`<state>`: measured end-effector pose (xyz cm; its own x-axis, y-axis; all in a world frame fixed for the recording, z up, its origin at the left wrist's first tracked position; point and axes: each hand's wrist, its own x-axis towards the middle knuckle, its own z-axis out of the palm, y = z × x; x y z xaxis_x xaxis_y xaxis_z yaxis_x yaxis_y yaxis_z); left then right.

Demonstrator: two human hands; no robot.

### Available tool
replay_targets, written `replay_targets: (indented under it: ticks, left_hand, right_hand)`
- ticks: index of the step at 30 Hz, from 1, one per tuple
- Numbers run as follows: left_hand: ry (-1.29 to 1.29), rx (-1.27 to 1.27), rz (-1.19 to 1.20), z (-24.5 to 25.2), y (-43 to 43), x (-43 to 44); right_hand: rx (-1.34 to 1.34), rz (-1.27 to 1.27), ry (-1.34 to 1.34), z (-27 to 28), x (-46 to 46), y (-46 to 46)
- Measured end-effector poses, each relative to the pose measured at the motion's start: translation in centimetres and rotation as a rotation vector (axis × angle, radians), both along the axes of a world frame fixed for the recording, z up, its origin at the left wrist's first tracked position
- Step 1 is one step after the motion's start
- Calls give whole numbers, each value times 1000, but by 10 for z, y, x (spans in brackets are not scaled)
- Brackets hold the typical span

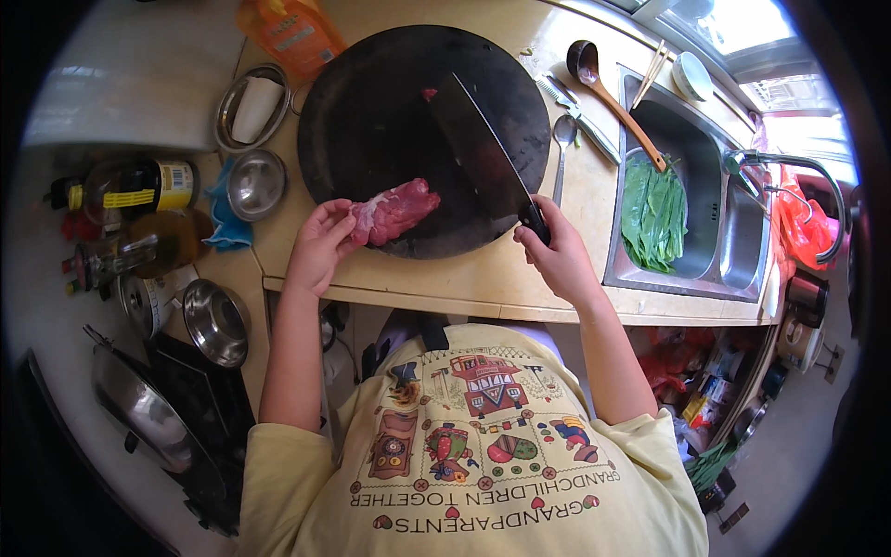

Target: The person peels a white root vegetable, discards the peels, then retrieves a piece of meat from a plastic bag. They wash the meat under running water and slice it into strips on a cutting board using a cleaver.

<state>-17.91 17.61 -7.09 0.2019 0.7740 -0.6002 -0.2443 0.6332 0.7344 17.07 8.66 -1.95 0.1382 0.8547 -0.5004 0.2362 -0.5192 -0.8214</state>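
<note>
My left hand pinches the left end of a piece of raw red meat, which lies at the near left edge of a round black cutting board. My right hand grips the black handle of a cleaver. Its wide dark blade points away from me over the right part of the board, apart from the meat. A small scrap of meat lies near the board's far side, left of the blade's tip.
Right of the board are a metal spoon, a peeler, a wooden-handled ladle and a sink with green leaves. At left stand metal bowls, an orange bottle and several seasoning bottles.
</note>
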Motion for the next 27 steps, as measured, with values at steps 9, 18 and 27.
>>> replay_targets:
  ticks: [9, 18, 27]
  left_hand:
    - [518, 393, -235, -1, 16, -9]
    - [720, 564, -485, -8, 5, 14]
    - [357, 474, -317, 5, 2, 32]
  right_hand:
    - [-37, -115, 378, 17, -22, -4]
    - [-15, 159, 92, 33, -61, -14]
    - [2, -78, 173, 34, -27, -31]
